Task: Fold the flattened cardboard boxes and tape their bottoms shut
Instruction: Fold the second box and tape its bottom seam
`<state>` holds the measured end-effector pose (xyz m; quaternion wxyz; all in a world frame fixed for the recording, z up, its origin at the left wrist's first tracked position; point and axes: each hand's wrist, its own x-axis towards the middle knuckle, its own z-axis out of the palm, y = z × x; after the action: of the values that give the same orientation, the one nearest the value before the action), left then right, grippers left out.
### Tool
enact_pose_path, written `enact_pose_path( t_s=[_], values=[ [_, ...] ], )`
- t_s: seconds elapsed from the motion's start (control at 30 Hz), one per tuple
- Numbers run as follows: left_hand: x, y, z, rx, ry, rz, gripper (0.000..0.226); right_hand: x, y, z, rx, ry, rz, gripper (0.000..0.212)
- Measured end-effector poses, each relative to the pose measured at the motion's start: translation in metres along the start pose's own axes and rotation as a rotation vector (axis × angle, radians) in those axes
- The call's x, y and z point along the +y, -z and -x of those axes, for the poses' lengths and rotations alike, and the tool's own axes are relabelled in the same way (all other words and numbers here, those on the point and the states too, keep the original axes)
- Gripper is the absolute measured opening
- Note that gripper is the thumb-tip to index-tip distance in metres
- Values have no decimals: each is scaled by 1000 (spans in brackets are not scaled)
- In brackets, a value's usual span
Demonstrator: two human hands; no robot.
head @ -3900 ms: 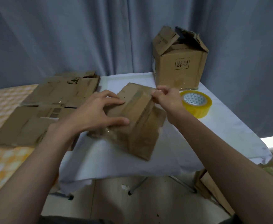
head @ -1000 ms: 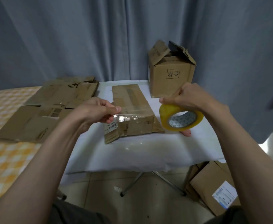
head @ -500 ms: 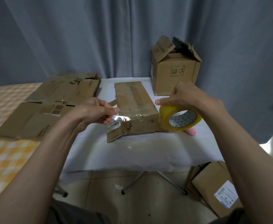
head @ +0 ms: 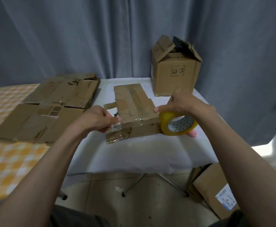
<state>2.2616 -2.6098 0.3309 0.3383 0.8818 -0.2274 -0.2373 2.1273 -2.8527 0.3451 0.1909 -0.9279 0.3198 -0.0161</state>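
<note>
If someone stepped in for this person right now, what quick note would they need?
Left hand: pinches the tape's free end against the folded box at its near left corner.
Right hand: grips the yellow tape roll at the box's right edge.
Done: one upright box stands behind.
Left: finish this strip, cut it, then fold and tape the flattened boxes at left.

Bare forearms and hands, no sleeves; dark trousers (head: 78, 217) below.
</note>
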Motion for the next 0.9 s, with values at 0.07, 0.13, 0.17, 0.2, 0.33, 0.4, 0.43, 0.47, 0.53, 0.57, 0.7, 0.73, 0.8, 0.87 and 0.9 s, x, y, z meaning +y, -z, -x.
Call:
enact_pose_path(
  t_s=[0.07,0.13,0.17,0.2,0.33,0.4,0.43,0.47,0.53,0.57,0.7,0.73,0.8,0.87,0.9],
  values=[
    [-2,3,-1,99,40,-289,77,1,-1,-2,-4,6,-9,69],
    [1,3,1,246,-35,-405,82,2,-1,-2,-2,17,-16,67],
    [4,-1,2,329,-189,-393,73,3,-1,-1,2,21,-14,66],
    [9,-9,3,389,-398,-363,59,3,0,-1,7,23,-13,64],
    [37,-62,8,190,-830,-370,51,7,-2,-3,4,47,-43,71],
    [38,-81,5,98,-816,-520,57,13,1,-3,-14,67,-110,73],
    [35,-86,3,79,-795,-596,60,18,5,-2,-22,73,-156,72],
    [32,-88,1,68,-779,-642,62,22,10,-1,-33,72,-195,69],
    [28,-88,0,55,-769,-654,65,31,16,0,-64,57,-235,61],
    [26,-88,-1,47,-764,-651,66,34,16,0,-82,52,-255,58],
    [24,-92,0,35,-756,-639,72,37,8,-4,-53,100,-331,46],
    [23,-93,-1,33,-754,-638,74,37,8,-7,-42,113,-316,44],
    [22,-93,-2,50,-760,-641,76,34,9,-11,-16,135,-262,43],
    [21,-94,-3,71,-764,-646,73,31,10,-16,6,146,-226,43],
    [20,-95,-3,81,-765,-644,72,30,10,-17,10,149,-215,43]
  ],
)
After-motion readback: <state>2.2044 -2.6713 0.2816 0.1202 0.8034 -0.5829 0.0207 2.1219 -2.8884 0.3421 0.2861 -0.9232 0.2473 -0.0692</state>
